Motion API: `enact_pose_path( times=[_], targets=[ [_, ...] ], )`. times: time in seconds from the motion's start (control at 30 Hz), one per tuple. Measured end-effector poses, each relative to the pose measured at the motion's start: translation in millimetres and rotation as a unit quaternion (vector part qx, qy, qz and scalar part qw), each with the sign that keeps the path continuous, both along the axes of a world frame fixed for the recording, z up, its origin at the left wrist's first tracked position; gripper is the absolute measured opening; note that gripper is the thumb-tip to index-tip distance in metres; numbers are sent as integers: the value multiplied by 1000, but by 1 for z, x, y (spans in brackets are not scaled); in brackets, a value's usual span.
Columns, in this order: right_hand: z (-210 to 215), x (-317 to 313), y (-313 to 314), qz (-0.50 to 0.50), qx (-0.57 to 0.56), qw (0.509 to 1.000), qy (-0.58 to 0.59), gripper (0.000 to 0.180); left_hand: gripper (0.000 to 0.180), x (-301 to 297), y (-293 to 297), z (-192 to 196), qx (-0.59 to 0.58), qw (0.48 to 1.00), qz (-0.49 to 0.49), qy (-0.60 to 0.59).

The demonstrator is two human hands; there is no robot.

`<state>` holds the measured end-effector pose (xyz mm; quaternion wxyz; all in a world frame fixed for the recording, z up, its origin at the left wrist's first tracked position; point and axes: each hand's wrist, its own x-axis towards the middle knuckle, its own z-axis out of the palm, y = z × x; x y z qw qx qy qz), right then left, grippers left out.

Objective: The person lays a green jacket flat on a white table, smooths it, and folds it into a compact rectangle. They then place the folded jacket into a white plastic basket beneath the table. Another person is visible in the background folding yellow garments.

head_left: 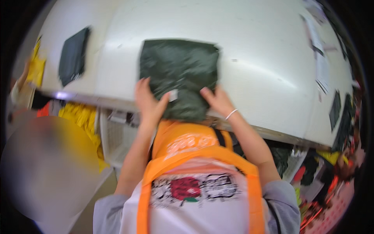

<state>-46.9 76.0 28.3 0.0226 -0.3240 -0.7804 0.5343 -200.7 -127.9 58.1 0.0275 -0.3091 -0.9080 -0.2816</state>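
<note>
A dark green folded piece of thin, crinkled cloth (183, 58) lies in front of me, its near end narrowing toward the table edge. A small white tag (173, 94) shows on it. My left hand (150, 102) rests at its near left side, fingers along the edge and thumb spread over the cloth. At the near right side is my right hand (219, 102), thumb on the cloth and the other fingers partly hidden. Both hands look open, touching the cloth without a visible grip. A white band circles my right wrist.
The cloth lies on a long white table (265, 46). Another dark folded piece (74, 56) lies to the left. Papers (321, 66) lie at the right. Below the table are a white crate (117, 140) and yellow cloth (80, 117). Another person's hand (24, 74) shows far left.
</note>
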Motion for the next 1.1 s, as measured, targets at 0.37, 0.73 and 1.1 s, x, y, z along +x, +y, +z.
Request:
enact_pose_path(
  times=[0.37, 0.73, 1.1],
  targets=[
    [-93, 294, 460, -330, 406, 836, -164, 35, 60, 11, -86, -14, 43, 958, 269, -85],
    [-107, 601, 686, -225, 396, 768, -451, 56, 38, 25, -66, -7, 314, 651, 447, -527],
    [-86, 252, 455, -265, 133, 954, 43, 37, 37, 54, 3, 35, 516, 532, 375, -558]
  ],
)
